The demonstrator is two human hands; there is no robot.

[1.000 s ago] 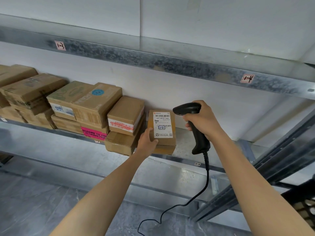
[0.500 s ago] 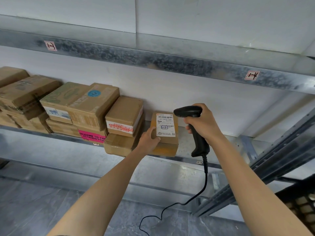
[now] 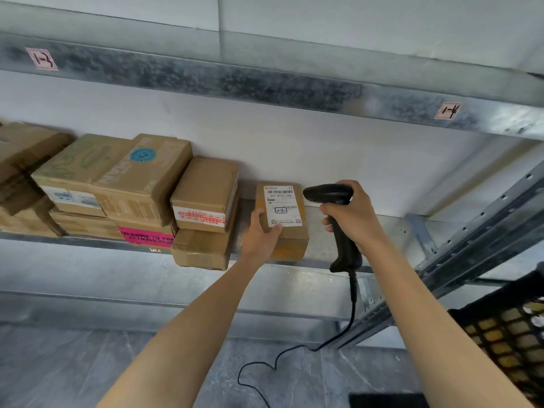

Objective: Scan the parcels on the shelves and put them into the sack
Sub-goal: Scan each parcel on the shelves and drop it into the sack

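Note:
A small brown parcel (image 3: 294, 237) with a white barcode label on top sits on the metal shelf (image 3: 323, 231), to the right of the stacked boxes. My left hand (image 3: 260, 235) grips its lower left corner, thumb on the label's edge. My right hand (image 3: 353, 214) holds a black corded barcode scanner (image 3: 328, 192) by its handle, the scanner head level with the label's top right. No sack is in view.
Several cardboard boxes (image 3: 141, 178) are stacked along the shelf to the left. An upper shelf beam (image 3: 265, 83) runs overhead. A perforated upright (image 3: 482, 231) stands at the right, with a black mesh crate (image 3: 512, 334) at the lower right. The scanner cable (image 3: 294, 354) hangs down.
The view has shifted a little lower and left. My left hand has tilted the parcel flatter on the shelf, and the scanner head has come closer to the label.

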